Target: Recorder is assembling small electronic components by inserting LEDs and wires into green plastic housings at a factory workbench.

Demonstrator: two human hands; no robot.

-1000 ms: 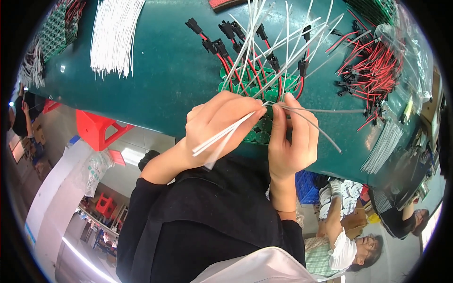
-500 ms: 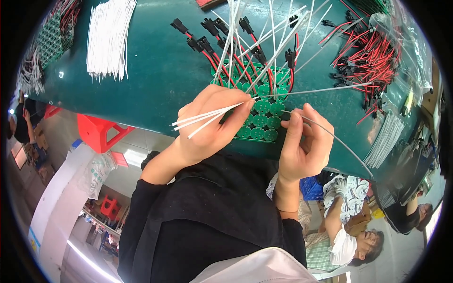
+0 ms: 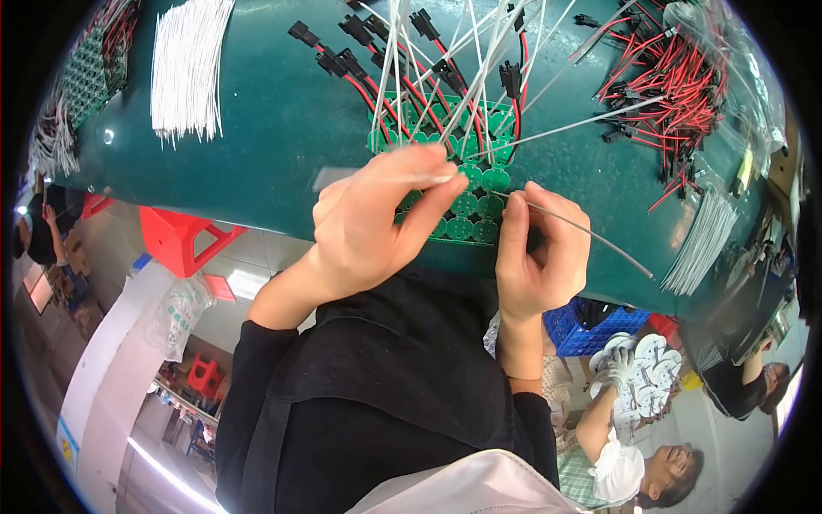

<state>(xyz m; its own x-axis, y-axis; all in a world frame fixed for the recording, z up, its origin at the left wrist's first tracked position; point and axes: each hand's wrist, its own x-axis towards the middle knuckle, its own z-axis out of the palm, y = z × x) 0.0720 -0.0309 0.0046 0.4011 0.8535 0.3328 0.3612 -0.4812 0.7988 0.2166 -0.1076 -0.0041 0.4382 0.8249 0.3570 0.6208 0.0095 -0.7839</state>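
Through the head camera I'm watching the right hand (image 3: 544,253) pinching a thin, straight grey wire (image 3: 591,231) between thumb and fingers, its long axis running from upper left to lower right. Its short end is pointing leftward at the green panel of round circuit discs (image 3: 485,230), which is lying on the dark green tabletop (image 3: 274,171) between and just beyond the hands — that alignment, I'm judging, is what counts. The left hand (image 3: 372,210) is sitting nearer, its fingertips over the discs; it's apparently pinching slender white wires (image 3: 332,177), though blur is hiding the exact hold. Red-and-black cables with black plastic plugs (image 3: 510,80) are fanning out from the panel's far rows.
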